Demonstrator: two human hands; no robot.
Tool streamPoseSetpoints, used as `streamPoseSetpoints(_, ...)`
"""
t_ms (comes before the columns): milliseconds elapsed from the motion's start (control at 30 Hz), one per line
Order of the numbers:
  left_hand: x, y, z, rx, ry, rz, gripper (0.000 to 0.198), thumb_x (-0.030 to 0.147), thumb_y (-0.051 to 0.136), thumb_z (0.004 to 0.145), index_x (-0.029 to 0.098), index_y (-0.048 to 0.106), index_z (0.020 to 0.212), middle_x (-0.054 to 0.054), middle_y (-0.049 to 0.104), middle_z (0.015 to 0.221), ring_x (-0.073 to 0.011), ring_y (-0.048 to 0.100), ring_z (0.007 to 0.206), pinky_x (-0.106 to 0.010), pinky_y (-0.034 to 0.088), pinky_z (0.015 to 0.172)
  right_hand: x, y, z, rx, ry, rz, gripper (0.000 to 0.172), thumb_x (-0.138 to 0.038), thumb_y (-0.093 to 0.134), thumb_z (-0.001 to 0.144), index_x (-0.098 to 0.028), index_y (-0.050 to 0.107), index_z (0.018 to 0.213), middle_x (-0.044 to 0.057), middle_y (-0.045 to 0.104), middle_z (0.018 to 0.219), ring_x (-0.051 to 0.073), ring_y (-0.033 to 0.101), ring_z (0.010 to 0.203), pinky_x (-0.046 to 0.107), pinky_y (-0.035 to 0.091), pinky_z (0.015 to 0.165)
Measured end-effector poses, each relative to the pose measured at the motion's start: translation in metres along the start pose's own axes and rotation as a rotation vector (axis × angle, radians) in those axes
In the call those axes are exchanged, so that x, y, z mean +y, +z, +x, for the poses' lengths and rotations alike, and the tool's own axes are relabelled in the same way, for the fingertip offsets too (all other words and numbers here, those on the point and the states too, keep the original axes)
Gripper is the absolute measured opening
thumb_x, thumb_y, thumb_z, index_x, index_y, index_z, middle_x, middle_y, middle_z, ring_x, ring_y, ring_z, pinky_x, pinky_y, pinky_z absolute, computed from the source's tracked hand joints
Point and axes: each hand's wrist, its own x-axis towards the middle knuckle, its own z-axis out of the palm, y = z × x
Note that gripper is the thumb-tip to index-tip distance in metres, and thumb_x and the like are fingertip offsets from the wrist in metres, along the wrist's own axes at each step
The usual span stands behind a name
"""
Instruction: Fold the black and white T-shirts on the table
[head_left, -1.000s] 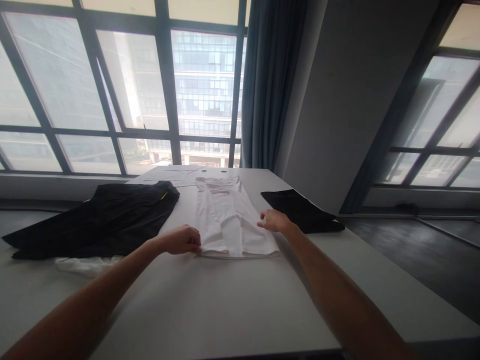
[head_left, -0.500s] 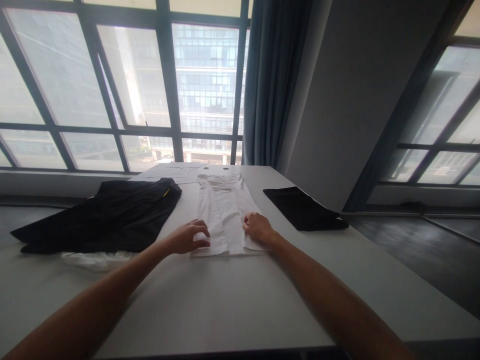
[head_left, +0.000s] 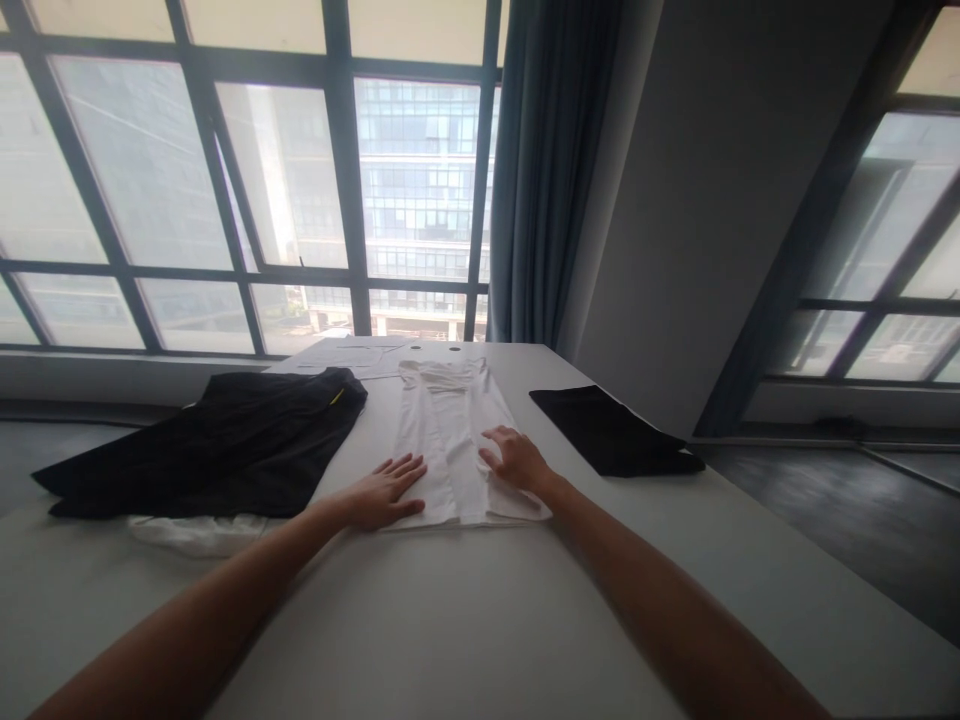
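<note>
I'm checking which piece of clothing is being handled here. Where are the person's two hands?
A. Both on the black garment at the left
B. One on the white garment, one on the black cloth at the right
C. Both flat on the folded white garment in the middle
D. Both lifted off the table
C: the left hand and right hand lie flat, fingers spread, on the near end of the white garment, apart from both dark pieces.

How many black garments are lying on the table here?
2. A spread black garment lies left of the white garment, overlapping some white cloth. A folded black garment lies to the right. More could be hidden under the left one.
</note>
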Motion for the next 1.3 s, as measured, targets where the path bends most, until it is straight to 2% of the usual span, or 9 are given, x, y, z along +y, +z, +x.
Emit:
streamPoseSetpoints(100, 0.001, -0.001, -0.001, -0.01, -0.006, 0.004, 0.085, 0.073, 0.033, 0.093, 0.019, 0.026, 0.158, -0.012, 0.016, 0.165, -0.0304, 0.011, 0.153, -0.047, 0.012, 0.122, 0.007, 0.006, 0.001, -0.193, 0.011, -0.052, 0.064, -0.048, 0.029, 0.102, -0.011, 0.033, 0.155, 0.012, 0.026, 0.162, 0.023, 0.02, 0.151, 0.041, 0.013, 0.121)
streamPoseSetpoints(200, -0.001, -0.001, 0.001, -0.006, 0.006, 0.003, 0.082, 0.072, 0.032, 0.094, 0.021, 0.027, 0.157, -0.011, 0.018, 0.165, -0.0287, 0.013, 0.153, -0.047, 0.011, 0.122, 0.02, 0.008, 0.005, -0.192, 0.044, -0.056, 0.068, -0.051, 0.016, 0.104, -0.011, 0.024, 0.158, 0.01, 0.018, 0.165, 0.02, 0.011, 0.153, 0.044, 0.006, 0.123)
streamPoseSetpoints(367, -0.01, -0.004, 0.014, 0.141, -0.072, -0.034, 0.071, 0.064, 0.023, 0.099, 0.018, 0.04, 0.151, -0.015, 0.03, 0.161, -0.0271, 0.024, 0.15, -0.049, 0.015, 0.122, 0.036, 0.008, 0.01, -0.214, 0.085, -0.09, 0.066, -0.05, 0.019, 0.103, -0.014, 0.024, 0.158, 0.01, 0.016, 0.165, 0.02, 0.011, 0.153, 0.046, 0.006, 0.122)
streamPoseSetpoints(467, -0.009, -0.003, 0.029, 0.162, -0.111, -0.015, 0.069, 0.062, 0.026, 0.099, 0.015, 0.044, 0.148, -0.018, 0.032, 0.159, -0.0291, 0.025, 0.15, -0.051, 0.017, 0.121, 0.034, 0.009, 0.01, -0.195, 0.067, -0.117, 0.066, -0.049, 0.02, 0.103, -0.013, 0.025, 0.158, 0.011, 0.017, 0.165, 0.02, 0.012, 0.153, 0.046, 0.005, 0.122)
streamPoseSetpoints(633, 0.011, 0.005, 0.049, 0.121, -0.097, -0.016, 0.079, 0.067, 0.03, 0.096, 0.012, 0.036, 0.152, -0.018, 0.024, 0.162, -0.03, 0.018, 0.151, -0.047, 0.016, 0.121, 0.026, 0.009, 0.006, -0.178, 0.032, -0.139, 0.067, -0.053, 0.019, 0.103, -0.015, 0.025, 0.158, 0.01, 0.017, 0.165, 0.02, 0.011, 0.153, 0.045, 0.004, 0.122)
streamPoseSetpoints(867, 0.023, 0.006, 0.044, 0.068, -0.072, 0.024, 0.089, 0.074, 0.029, 0.093, 0.012, 0.028, 0.157, -0.017, 0.017, 0.164, -0.0308, 0.012, 0.152, -0.048, 0.011, 0.122, 0.019, 0.012, -0.001, -0.214, 0.019, -0.135, 0.066, -0.051, 0.02, 0.103, -0.015, 0.023, 0.159, 0.01, 0.015, 0.165, 0.02, 0.009, 0.153, 0.045, 0.003, 0.122)
streamPoseSetpoints(1067, 0.022, 0.005, 0.041, 0.057, -0.038, 0.023, 0.083, 0.076, 0.035, 0.09, 0.026, 0.031, 0.156, -0.012, 0.014, 0.165, -0.0344, 0.01, 0.152, -0.055, 0.011, 0.12, 0.014, 0.019, -0.003, -0.257, 0.015, -0.105, 0.074, -0.058, 0.019, 0.101, -0.013, 0.02, 0.159, 0.01, 0.012, 0.165, 0.022, 0.008, 0.153, 0.048, 0.005, 0.122)
streamPoseSetpoints(1167, 0.015, 0.004, 0.04, 0.045, 0.013, 0.002, 0.077, 0.073, 0.04, 0.091, 0.031, 0.033, 0.155, -0.01, 0.015, 0.165, -0.0356, 0.01, 0.152, -0.058, 0.013, 0.12, 0.019, 0.016, -0.001, -0.225, -0.023, -0.078, 0.072, -0.057, 0.026, 0.1, -0.013, 0.027, 0.157, 0.011, 0.018, 0.164, 0.024, 0.014, 0.152, 0.047, 0.009, 0.122)
streamPoseSetpoints(1300, -0.017, -0.005, 0.028, 0.089, 0.069, -0.149, 0.052, 0.045, 0.047, 0.096, 0.023, 0.055, 0.143, -0.01, 0.038, 0.158, -0.0296, 0.027, 0.149, -0.048, 0.024, 0.121, 0.048, -0.004, 0.001, -0.092, -0.003, 0.0, 0.045, -0.029, 0.036, 0.101, -0.017, 0.059, 0.138, 0.01, 0.055, 0.145, 0.02, 0.049, 0.135, 0.031, 0.031, 0.114)
